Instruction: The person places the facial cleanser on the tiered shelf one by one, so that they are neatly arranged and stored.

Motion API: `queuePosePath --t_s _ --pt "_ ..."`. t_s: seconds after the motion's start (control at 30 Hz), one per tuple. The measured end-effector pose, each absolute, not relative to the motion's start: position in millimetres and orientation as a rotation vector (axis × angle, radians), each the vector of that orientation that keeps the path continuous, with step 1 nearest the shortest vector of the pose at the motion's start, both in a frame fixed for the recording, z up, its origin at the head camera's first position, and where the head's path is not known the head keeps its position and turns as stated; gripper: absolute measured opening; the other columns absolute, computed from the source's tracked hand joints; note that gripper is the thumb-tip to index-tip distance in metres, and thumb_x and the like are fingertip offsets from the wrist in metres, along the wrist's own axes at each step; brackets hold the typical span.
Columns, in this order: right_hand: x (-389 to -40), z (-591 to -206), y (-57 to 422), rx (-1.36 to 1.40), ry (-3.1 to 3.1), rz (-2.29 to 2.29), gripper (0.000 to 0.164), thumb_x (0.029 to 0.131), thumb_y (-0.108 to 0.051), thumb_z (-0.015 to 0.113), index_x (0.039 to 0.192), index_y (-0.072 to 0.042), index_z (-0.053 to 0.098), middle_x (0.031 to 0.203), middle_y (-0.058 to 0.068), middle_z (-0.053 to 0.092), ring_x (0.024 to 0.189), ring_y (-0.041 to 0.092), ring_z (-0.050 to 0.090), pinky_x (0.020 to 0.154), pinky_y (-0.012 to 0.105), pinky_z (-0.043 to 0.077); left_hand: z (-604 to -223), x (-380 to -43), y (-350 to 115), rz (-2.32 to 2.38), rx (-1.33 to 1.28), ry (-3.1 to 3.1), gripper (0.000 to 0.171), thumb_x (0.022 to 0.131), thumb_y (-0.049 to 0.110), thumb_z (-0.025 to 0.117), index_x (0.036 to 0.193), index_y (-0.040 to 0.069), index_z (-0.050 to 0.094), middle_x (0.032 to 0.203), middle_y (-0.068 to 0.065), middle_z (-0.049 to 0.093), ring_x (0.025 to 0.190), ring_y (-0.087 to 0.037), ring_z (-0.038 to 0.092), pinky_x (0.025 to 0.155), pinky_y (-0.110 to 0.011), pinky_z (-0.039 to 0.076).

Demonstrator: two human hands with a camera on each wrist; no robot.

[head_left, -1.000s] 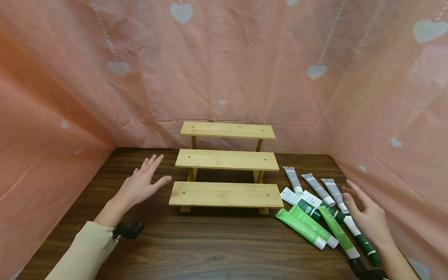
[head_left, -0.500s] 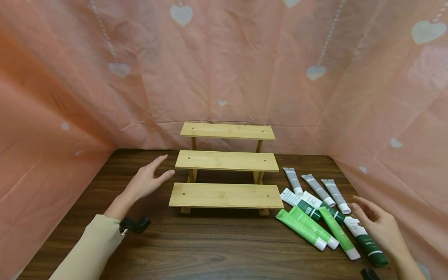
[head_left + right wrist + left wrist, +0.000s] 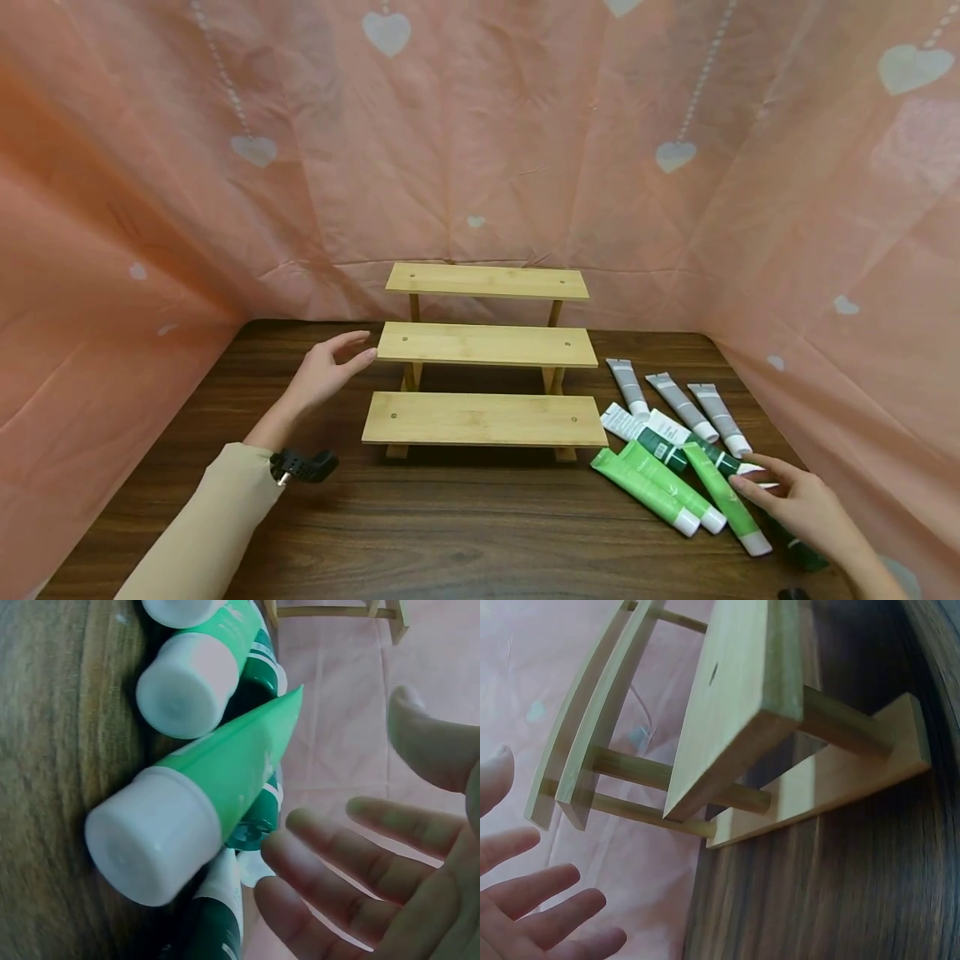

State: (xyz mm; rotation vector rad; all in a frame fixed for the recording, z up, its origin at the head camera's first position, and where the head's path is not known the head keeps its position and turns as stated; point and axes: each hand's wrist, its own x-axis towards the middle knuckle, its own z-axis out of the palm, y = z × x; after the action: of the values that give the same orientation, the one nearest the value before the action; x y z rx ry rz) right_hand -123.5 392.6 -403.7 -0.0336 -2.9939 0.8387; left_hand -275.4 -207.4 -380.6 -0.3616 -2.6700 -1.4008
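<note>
A three-tier bamboo display stand (image 3: 483, 419) is at the centre of the head view. My left hand (image 3: 322, 372) is beside the left end of its middle tier, and the left wrist view shows the fingers (image 3: 544, 889) loosely spread with nothing in them. Over the tubes on the right, my right hand (image 3: 806, 504) hovers with thumb and fingers apart, holding nothing. It partly hides a white and dark green tube (image 3: 806, 554). Just left of that hand lies a bright green tube with a white cap (image 3: 726, 500), which fills the middle of the right wrist view (image 3: 225, 780).
Two more bright green tubes (image 3: 648, 492) lie near the stand's right front corner. Behind them are other white and dark green tubes (image 3: 656, 442) and three grey tubes (image 3: 682, 407). Pink cloth with hearts (image 3: 480, 167) encloses the brown wooden table (image 3: 450, 533).
My left hand has moved right, closer to the stand's middle tier. The right hand has shifted down to lie over the white and dark green tube. Tubes and stand have stayed put.
</note>
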Motion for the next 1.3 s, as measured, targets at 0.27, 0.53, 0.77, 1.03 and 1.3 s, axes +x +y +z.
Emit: queuePosePath --t_s 0.27,0.53,0.77,1.03,1.3 --pt "-126.0 -411.7 392.3 -0.013 -3.085 0.895 0.062 0.087 -0.033 0.065 0.125 0.013 0.047 0.102 0.022 0.064 0.087 0.036 0.064 0.063 0.04 0.052 -386.9 -284.2 -204.5 -1.713 -0.333 -2.571 0.057 0.088 0.038 0.064 0.133 0.008 0.049 0.133 -0.018 0.048 0.113 -0.033 0.053 0.086 -0.046 0.048" --pt "-127.9 -416.1 389.4 0.01 -3.132 0.832 0.054 0.083 -0.031 0.07 0.116 0.009 0.056 0.092 0.014 0.066 0.085 0.034 0.064 0.066 0.042 0.051 -391.2 -291.6 -200.0 -1.962 -0.294 -2.492 0.058 0.087 0.026 0.067 0.134 0.0 0.045 0.131 -0.023 0.048 0.111 -0.034 0.053 0.08 -0.042 0.052" --pt "-129.0 -421.3 389.2 0.026 -3.131 0.831 0.051 0.081 -0.029 0.072 0.113 0.009 0.058 0.086 0.008 0.065 0.081 0.028 0.063 0.065 0.039 0.05 -390.1 -293.0 -198.4 -2.161 -0.284 -2.392 0.054 0.089 0.016 0.064 0.136 -0.002 0.042 0.126 -0.025 0.051 0.107 -0.032 0.057 0.083 -0.048 0.05" --pt "-132.4 -424.7 390.7 0.015 -3.152 0.789 0.052 0.08 -0.031 0.072 0.111 0.008 0.059 0.085 0.007 0.064 0.079 0.023 0.058 0.064 0.038 0.047 -400.3 -300.6 -202.5 -2.325 -0.276 -2.304 0.056 0.088 0.017 0.066 0.136 0.002 0.043 0.109 -0.009 0.063 0.098 -0.026 0.061 0.083 -0.046 0.05" --pt "-135.2 -427.0 391.6 -0.026 -3.164 0.891 0.052 0.082 -0.03 0.071 0.113 0.01 0.057 0.082 0.004 0.064 0.077 0.019 0.057 0.063 0.035 0.046 -404.4 -301.5 -204.8 -2.383 -0.314 -2.248 0.052 0.089 0.014 0.064 0.134 0.0 0.044 0.103 -0.004 0.066 0.101 -0.031 0.06 0.081 -0.044 0.051"
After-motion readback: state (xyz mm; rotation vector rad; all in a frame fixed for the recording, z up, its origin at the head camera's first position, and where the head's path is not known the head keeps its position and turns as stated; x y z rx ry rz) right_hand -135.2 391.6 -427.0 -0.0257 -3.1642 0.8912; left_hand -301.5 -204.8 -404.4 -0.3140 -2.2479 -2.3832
